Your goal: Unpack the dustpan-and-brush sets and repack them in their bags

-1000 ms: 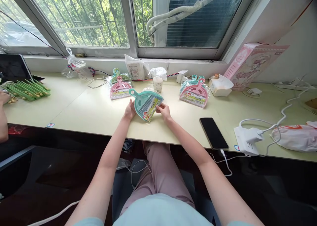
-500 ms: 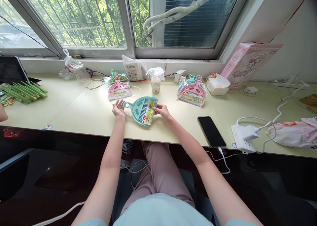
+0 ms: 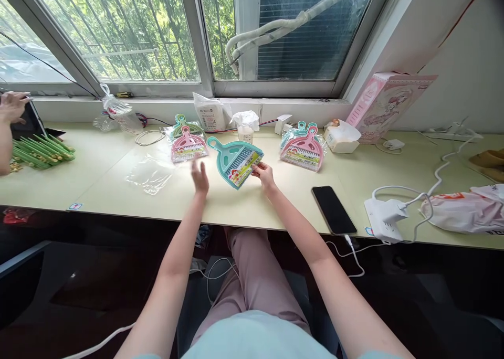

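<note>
Dustpan (image 3: 225, 159) over counter (image 3: 103, 190), inside front edge: likely light, stiff; right hand (image 3: 265, 176) pinches lip, seemingly sound hold; left hand (image 3: 200, 179) half-open, empty.

Office-like room, desk (image 3: 232, 207) beneath window (image 3: 200, 46)

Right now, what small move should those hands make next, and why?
I'd bring the left hand to the handle of the teal dustpan: it looks empty and close by, while only the right hand grips the dustpan, near its wide edge, so a second hold might steady it.
</note>
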Demonstrator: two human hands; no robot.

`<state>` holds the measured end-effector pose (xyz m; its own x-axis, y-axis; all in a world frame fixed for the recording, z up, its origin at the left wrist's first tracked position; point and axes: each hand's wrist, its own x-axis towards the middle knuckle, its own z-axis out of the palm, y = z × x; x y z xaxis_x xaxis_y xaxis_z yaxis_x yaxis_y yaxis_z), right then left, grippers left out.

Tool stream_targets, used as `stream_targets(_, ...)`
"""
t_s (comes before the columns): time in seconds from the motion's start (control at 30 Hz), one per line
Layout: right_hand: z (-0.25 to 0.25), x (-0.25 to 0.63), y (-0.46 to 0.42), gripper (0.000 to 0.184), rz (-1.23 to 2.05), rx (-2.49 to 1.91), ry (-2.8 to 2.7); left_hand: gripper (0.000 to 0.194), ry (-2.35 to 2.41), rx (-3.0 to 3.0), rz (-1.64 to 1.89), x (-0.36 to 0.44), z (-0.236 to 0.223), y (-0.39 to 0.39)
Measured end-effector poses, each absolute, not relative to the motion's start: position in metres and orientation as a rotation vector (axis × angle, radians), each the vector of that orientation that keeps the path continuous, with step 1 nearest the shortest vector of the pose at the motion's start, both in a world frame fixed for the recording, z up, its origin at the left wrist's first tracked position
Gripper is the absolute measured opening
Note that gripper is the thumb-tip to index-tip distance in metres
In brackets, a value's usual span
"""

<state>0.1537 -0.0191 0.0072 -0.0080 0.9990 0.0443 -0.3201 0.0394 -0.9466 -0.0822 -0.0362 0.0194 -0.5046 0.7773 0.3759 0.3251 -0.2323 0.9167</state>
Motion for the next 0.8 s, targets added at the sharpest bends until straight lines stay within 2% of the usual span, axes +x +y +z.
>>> stream_targets(0.1, 0.005, 0.153, -0.015, 0.023, 1.358, -0.942, -1.014, 0.053, 1.242, 1.236, 1.425, -0.052, 0.010, -0.028)
stream_targets(0.17, 0.003, 0.155, -0.009, 0.015, 1.394, -0.991, -1.000, 0.048, 1.173, 1.138, 1.429, -0.038, 0.006, -0.020)
stream_targets(0.23, 0.000, 0.159, -0.002, 0.010, 1.370, -1.106, -1.007, 0.041, 1.209, 1.104, 1.582, -0.032, 0.004, -0.014)
stream_targets(0.3, -0.002, 0.166, 0.003, 0.012, 1.213, -1.264, -1.107, 0.037, 1.319, 1.112, 1.735, -0.032, 0.005, -0.009)
stream_targets(0.4, -0.003, 0.176, 0.005, 0.018, 0.818, -1.566, -1.341, 0.042, 1.535, 1.138, 1.904, -0.038, 0.004, -0.007)
stream_targets(0.5, 0.000, 0.179, 0.000, 0.041, 0.412, -1.732, -1.469, 0.050, 1.642, 1.270, 2.084, -0.042, 0.001, -0.014)
stream_targets(0.57, 0.004, 0.174, -0.006, 0.050, 0.205, -1.606, -1.553, 0.053, 1.623, 1.482, 2.161, -0.040, -0.002, -0.020)
stream_targets(0.63, 0.007, 0.165, -0.015, 0.046, 0.117, -1.354, -1.662, 0.050, 1.511, 1.809, 2.159, -0.033, -0.005, -0.027)
stream_targets(0.7, 0.010, 0.154, -0.025, 0.043, 0.154, -1.116, -1.724, 0.042, 1.307, 2.183, 2.042, -0.024, -0.006, -0.033)
stream_targets(0.8, 0.011, 0.139, -0.038, 0.045, 0.307, -1.012, -1.608, 0.039, 1.018, 2.551, 1.864, -0.014, -0.005, -0.038)
